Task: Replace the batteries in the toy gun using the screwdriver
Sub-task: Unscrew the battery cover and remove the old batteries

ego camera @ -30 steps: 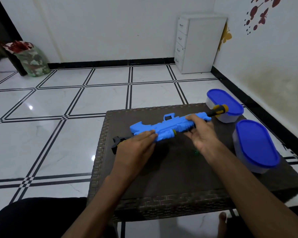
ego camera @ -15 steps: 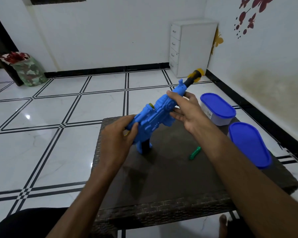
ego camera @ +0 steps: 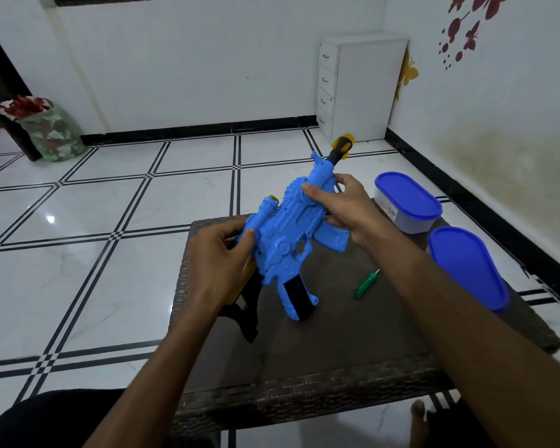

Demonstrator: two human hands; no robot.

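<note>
Blue gun [ego camera: 288, 234] is tilted above the counter [ego camera: 337, 334], left hand [ego camera: 217, 253] curled round its rear, right hand [ego camera: 340, 205] gripping its barrel, green screwdriver [ego camera: 366, 284] lying just right.

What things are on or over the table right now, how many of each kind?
Toy gun: 1, held over the table by the left hand and right hand
Screwdriver: 1, green, lying on the table
Blue-lidded tubs: 2, far and near
Total: 4
</note>
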